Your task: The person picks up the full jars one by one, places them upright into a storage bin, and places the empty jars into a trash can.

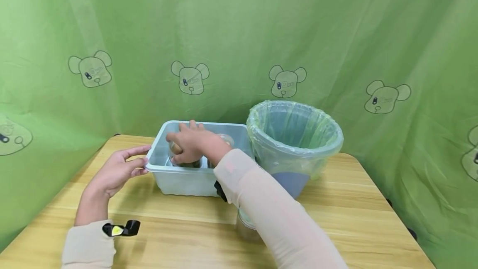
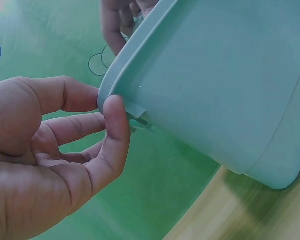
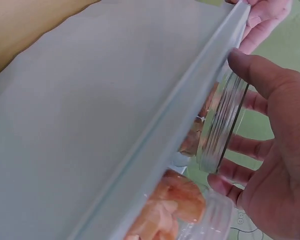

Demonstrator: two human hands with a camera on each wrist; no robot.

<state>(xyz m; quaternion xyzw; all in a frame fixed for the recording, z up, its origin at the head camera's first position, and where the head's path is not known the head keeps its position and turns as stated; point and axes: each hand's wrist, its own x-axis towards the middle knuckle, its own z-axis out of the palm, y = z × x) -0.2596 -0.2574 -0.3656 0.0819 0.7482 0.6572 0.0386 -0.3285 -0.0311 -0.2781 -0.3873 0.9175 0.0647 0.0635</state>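
Note:
A light blue plastic basin [image 1: 188, 182] stands on the wooden table. My left hand [image 1: 119, 167] pinches its left rim between thumb and fingers, close up in the left wrist view. My right hand [image 1: 192, 142] reaches down inside the basin and holds a clear lidded jar [image 3: 222, 130], fingers and thumb spread round its lid. Brownish contents show through this jar, partly hidden by the basin's wall. Beside it in the basin is a second clear jar [image 3: 210, 225] with orange-brown pieces inside.
Right of the basin stands a bucket [image 1: 291, 182] lined with a thin yellow-green bag [image 1: 325, 144]. Another clear jar [image 1: 244, 225] is on the table, partly covered by the right forearm. A green curtain [image 1: 239, 24] with bear-head drawings hangs behind the table [image 1: 179, 235].

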